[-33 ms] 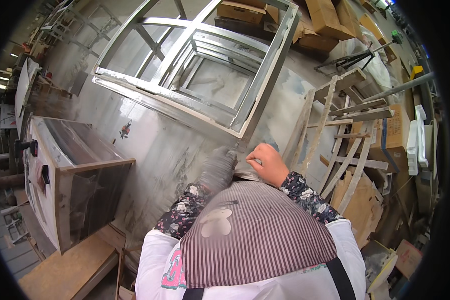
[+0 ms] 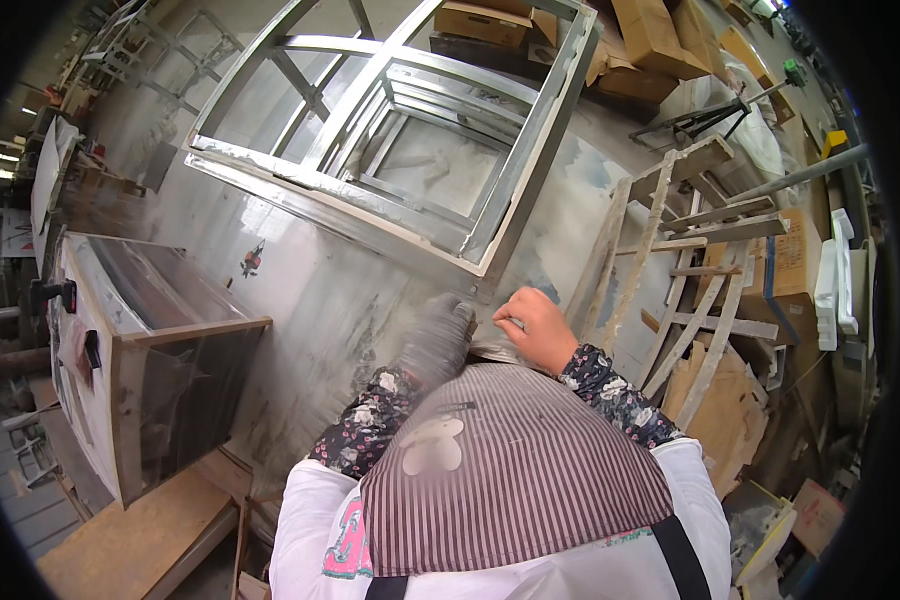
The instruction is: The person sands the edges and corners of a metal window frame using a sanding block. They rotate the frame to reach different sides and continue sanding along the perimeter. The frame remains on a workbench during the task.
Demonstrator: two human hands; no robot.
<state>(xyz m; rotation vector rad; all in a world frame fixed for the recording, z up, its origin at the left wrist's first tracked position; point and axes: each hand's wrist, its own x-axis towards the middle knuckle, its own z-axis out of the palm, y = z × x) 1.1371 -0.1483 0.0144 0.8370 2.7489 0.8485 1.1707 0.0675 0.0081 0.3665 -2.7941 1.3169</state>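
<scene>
In front of my striped apron (image 2: 530,450), my two hands are held close together but apart. A grey work glove covers my left hand (image 2: 438,338), whose fingers are curled closed; what they hold, if anything, is hidden. My bare right hand (image 2: 538,330) is closed in a pinch, thumb against the fingers, and I cannot make out anything in it. Below and between them a grey fold of cloth or similar (image 2: 497,350) shows at the apron's top edge. Just beyond my hands is the corner of a large metal frame (image 2: 370,205) with welded bars.
At left stands a plastic-wrapped cabinet (image 2: 190,390) with a cordless drill (image 2: 52,294) on it. A small red and dark tool (image 2: 253,260) lies on the floor. Wooden slats (image 2: 660,240) lean at right, near a tripod (image 2: 705,120). Cardboard boxes (image 2: 655,40) are piled at the back.
</scene>
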